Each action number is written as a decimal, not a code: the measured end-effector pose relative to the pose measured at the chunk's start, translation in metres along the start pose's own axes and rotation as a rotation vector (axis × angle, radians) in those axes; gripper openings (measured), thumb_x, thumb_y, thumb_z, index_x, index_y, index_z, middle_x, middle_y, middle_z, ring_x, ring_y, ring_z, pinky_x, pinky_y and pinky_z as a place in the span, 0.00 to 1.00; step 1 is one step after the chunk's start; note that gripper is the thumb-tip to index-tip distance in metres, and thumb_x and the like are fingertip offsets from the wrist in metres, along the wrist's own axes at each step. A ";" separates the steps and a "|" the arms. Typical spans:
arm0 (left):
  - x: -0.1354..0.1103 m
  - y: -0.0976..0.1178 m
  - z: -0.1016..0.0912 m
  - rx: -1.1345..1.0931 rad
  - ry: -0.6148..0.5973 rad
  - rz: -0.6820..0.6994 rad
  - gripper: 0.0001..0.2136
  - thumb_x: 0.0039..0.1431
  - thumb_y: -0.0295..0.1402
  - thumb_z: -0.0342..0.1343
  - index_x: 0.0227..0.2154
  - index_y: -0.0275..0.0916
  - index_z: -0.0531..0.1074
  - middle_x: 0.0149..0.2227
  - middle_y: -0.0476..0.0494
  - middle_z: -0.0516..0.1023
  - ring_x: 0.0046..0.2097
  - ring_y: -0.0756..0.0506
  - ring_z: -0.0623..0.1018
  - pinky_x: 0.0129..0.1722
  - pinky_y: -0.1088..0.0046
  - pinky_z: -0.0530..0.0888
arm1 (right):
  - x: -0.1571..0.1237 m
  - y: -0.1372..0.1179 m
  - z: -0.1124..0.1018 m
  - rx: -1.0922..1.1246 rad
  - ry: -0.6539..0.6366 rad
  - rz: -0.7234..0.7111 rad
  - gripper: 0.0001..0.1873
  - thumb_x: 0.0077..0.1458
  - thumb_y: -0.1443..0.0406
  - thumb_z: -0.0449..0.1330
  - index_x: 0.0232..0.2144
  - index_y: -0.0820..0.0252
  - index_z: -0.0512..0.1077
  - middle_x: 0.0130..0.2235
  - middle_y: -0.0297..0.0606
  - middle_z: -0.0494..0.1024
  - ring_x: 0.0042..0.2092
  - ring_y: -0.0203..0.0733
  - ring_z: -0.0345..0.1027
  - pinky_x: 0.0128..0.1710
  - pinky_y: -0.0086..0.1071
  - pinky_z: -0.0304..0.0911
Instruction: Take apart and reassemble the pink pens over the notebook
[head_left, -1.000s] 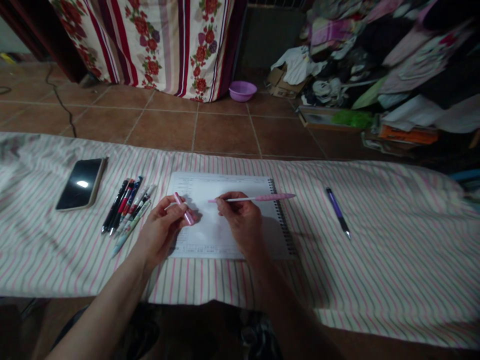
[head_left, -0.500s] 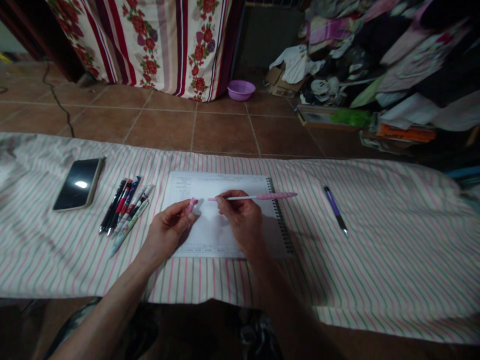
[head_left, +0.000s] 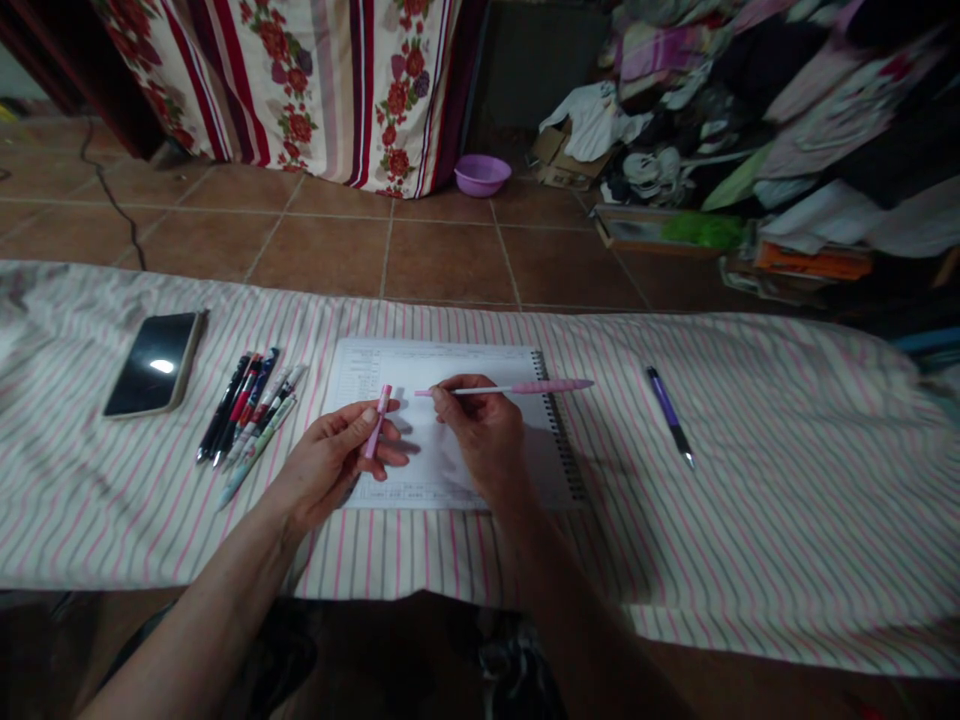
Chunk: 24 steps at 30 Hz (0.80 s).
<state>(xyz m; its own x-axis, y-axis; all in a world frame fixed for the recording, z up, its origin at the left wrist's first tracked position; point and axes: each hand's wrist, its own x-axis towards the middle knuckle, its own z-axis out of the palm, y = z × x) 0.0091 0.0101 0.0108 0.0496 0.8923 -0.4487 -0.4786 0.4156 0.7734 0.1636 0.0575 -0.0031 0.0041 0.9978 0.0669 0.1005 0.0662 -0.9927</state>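
Observation:
My left hand [head_left: 330, 462] pinches a small pink pen cap [head_left: 377, 420], held nearly upright above the left part of a white spiral notebook [head_left: 442, 428]. My right hand [head_left: 480, 435] grips a pink and white pen [head_left: 517, 388] that lies level, its tip pointing left towards the cap. A short gap separates the tip from the cap. Both hands hover over the open page, which lies on a striped cloth [head_left: 750, 500].
A row of several pens [head_left: 251, 415] lies left of the notebook, with a dark phone [head_left: 154, 362] beyond it. A purple pen [head_left: 670, 415] rests alone at the right. Tiled floor, a purple bowl [head_left: 482, 174], a floral cloth [head_left: 315, 80] and piled clothes [head_left: 750, 110] lie behind.
My left hand has turned the pink cap from slanting to nearly upright and shifted it a little towards the pen tip. My right hand with the pen has hardly moved.

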 end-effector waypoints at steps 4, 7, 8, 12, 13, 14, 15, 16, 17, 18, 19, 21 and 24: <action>0.000 -0.003 -0.001 0.108 -0.023 0.033 0.13 0.51 0.34 0.60 0.38 0.32 0.73 0.27 0.42 0.76 0.26 0.47 0.78 0.19 0.79 0.69 | 0.000 -0.001 0.000 0.004 -0.004 0.013 0.08 0.46 0.60 0.62 0.27 0.59 0.70 0.20 0.29 0.72 0.23 0.32 0.67 0.24 0.25 0.64; 0.000 -0.008 -0.001 0.238 0.012 0.100 0.14 0.49 0.36 0.62 0.38 0.33 0.74 0.27 0.43 0.77 0.24 0.51 0.74 0.20 0.80 0.67 | -0.001 -0.002 -0.001 0.002 -0.011 0.024 0.08 0.46 0.60 0.61 0.27 0.59 0.70 0.20 0.29 0.72 0.23 0.33 0.67 0.24 0.25 0.64; 0.001 -0.011 -0.002 0.268 0.026 0.111 0.15 0.48 0.37 0.62 0.38 0.33 0.74 0.26 0.43 0.77 0.23 0.52 0.73 0.20 0.80 0.66 | -0.001 -0.002 -0.001 0.001 -0.015 0.024 0.08 0.46 0.60 0.61 0.27 0.59 0.70 0.20 0.29 0.72 0.23 0.33 0.67 0.24 0.25 0.64; 0.005 -0.020 -0.010 0.322 0.082 0.135 0.18 0.48 0.39 0.62 0.41 0.36 0.75 0.23 0.47 0.75 0.21 0.54 0.70 0.18 0.81 0.64 | -0.001 -0.002 -0.003 -0.004 -0.032 0.013 0.09 0.46 0.59 0.61 0.26 0.59 0.70 0.21 0.30 0.72 0.23 0.33 0.67 0.24 0.25 0.64; 0.006 -0.022 -0.012 0.325 0.104 0.167 0.17 0.48 0.39 0.62 0.41 0.37 0.75 0.25 0.46 0.77 0.23 0.53 0.72 0.19 0.79 0.66 | -0.001 -0.002 -0.003 -0.012 -0.037 0.010 0.09 0.46 0.59 0.61 0.26 0.59 0.70 0.21 0.30 0.72 0.23 0.33 0.67 0.24 0.26 0.64; 0.007 -0.024 -0.015 0.331 0.112 0.216 0.16 0.48 0.38 0.61 0.40 0.37 0.75 0.28 0.44 0.78 0.26 0.51 0.74 0.23 0.77 0.69 | -0.001 -0.002 -0.003 -0.018 -0.040 0.010 0.09 0.46 0.59 0.61 0.26 0.59 0.70 0.21 0.31 0.73 0.23 0.33 0.67 0.24 0.26 0.64; 0.008 -0.024 -0.017 0.353 0.116 0.251 0.15 0.49 0.37 0.61 0.39 0.38 0.76 0.30 0.43 0.78 0.29 0.49 0.75 0.26 0.75 0.71 | -0.001 -0.002 -0.003 -0.021 -0.045 0.012 0.09 0.46 0.59 0.61 0.26 0.59 0.70 0.22 0.31 0.73 0.24 0.33 0.67 0.24 0.26 0.64; 0.008 -0.024 -0.018 0.387 0.117 0.286 0.13 0.49 0.37 0.60 0.39 0.39 0.76 0.31 0.43 0.79 0.31 0.48 0.76 0.28 0.73 0.72 | -0.001 -0.002 -0.003 -0.018 -0.054 0.015 0.09 0.45 0.59 0.61 0.26 0.59 0.70 0.22 0.31 0.73 0.24 0.33 0.67 0.25 0.26 0.64; 0.008 -0.023 -0.018 0.429 0.121 0.322 0.12 0.50 0.36 0.60 0.38 0.40 0.77 0.32 0.43 0.79 0.32 0.48 0.76 0.30 0.72 0.72 | -0.001 -0.002 -0.003 -0.010 -0.064 0.019 0.09 0.45 0.60 0.61 0.26 0.59 0.70 0.22 0.31 0.73 0.24 0.33 0.67 0.25 0.26 0.64; 0.008 -0.022 -0.018 0.482 0.126 0.352 0.11 0.50 0.35 0.60 0.37 0.40 0.77 0.32 0.43 0.79 0.34 0.47 0.76 0.33 0.71 0.73 | -0.002 -0.002 -0.003 -0.002 -0.079 0.023 0.09 0.45 0.60 0.61 0.26 0.59 0.70 0.22 0.31 0.73 0.24 0.32 0.67 0.24 0.25 0.63; 0.008 -0.021 -0.018 0.533 0.134 0.380 0.10 0.50 0.34 0.59 0.37 0.40 0.78 0.33 0.43 0.79 0.34 0.47 0.76 0.35 0.71 0.72 | -0.002 -0.002 -0.003 0.001 -0.093 0.027 0.08 0.45 0.60 0.61 0.26 0.59 0.70 0.22 0.30 0.72 0.23 0.32 0.66 0.24 0.25 0.63; 0.007 -0.019 -0.017 0.611 0.147 0.427 0.10 0.51 0.33 0.59 0.36 0.40 0.78 0.33 0.43 0.79 0.36 0.46 0.76 0.38 0.69 0.72 | -0.003 -0.002 -0.003 0.001 -0.119 0.028 0.08 0.46 0.60 0.62 0.27 0.59 0.70 0.21 0.30 0.71 0.23 0.31 0.65 0.23 0.24 0.61; 0.008 -0.019 -0.017 0.679 0.136 0.467 0.10 0.53 0.33 0.57 0.38 0.41 0.77 0.34 0.44 0.79 0.36 0.46 0.76 0.40 0.69 0.70 | -0.004 -0.002 -0.003 -0.010 -0.132 0.025 0.08 0.46 0.60 0.61 0.27 0.59 0.70 0.22 0.30 0.71 0.23 0.32 0.64 0.22 0.24 0.61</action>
<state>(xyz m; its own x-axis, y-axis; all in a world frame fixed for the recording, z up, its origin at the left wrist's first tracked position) 0.0035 0.0063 -0.0148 -0.1500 0.9882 -0.0317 0.2111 0.0633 0.9754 0.1667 0.0533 -0.0008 -0.1242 0.9919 0.0280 0.1116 0.0420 -0.9929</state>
